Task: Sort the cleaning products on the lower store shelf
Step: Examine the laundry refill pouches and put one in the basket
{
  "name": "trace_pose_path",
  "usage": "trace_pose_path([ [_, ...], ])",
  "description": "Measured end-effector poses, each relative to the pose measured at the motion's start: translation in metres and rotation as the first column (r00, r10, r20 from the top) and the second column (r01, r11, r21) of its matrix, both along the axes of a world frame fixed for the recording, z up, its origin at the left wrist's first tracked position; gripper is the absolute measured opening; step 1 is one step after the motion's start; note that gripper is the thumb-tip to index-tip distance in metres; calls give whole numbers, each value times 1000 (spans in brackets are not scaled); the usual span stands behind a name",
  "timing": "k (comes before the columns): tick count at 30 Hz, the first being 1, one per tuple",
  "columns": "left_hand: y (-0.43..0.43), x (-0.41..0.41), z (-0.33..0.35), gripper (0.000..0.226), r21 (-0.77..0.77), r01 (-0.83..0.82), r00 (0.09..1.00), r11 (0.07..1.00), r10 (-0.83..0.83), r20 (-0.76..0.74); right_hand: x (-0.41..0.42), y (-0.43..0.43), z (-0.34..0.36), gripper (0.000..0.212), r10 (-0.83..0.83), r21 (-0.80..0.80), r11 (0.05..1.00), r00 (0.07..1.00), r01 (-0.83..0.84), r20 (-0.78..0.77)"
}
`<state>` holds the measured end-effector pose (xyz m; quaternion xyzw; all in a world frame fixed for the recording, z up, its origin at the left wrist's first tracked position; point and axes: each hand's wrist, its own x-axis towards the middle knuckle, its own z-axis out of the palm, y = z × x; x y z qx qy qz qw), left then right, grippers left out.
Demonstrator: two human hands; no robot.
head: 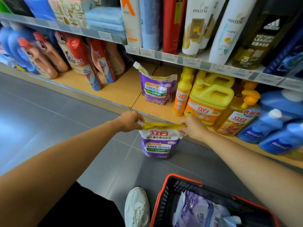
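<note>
A purple and white detergent refill pouch (159,142) with a yellow top strip hangs just in front of the lower shelf's edge, above the grey floor. My left hand (129,121) pinches its top left corner near the white spout. Its top right corner is pinched by my right hand (193,126). A second matching pouch (157,89) stands upright on the wooden lower shelf (124,89), behind the held one. Yellow dish-soap bottles (209,99) stand to its right.
Red-capped spray cans (85,63) and pinkish jugs (49,58) fill the shelf's left part; blue detergent bottles (277,128) lie at the right. A red and black basket (165,199) with more purple pouches sits on the floor near my white shoe (136,207). Shampoo bottles line the upper shelf.
</note>
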<state>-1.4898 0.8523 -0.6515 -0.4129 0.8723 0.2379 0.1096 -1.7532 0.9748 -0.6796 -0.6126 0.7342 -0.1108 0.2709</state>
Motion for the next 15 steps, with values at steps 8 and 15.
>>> trace_pose_path([
  [8, -36, 10, 59, 18, 67, -360, 733, 931, 326, -596, 6, -32, 77, 7, -56, -326, 933, 955, 155, 292],
  [15, -65, -3, 79, 16, 130, -466, 390, 875, 335, -858, 12, -75, 130, 5, -39, -471, 867, 964, 164, 264],
])
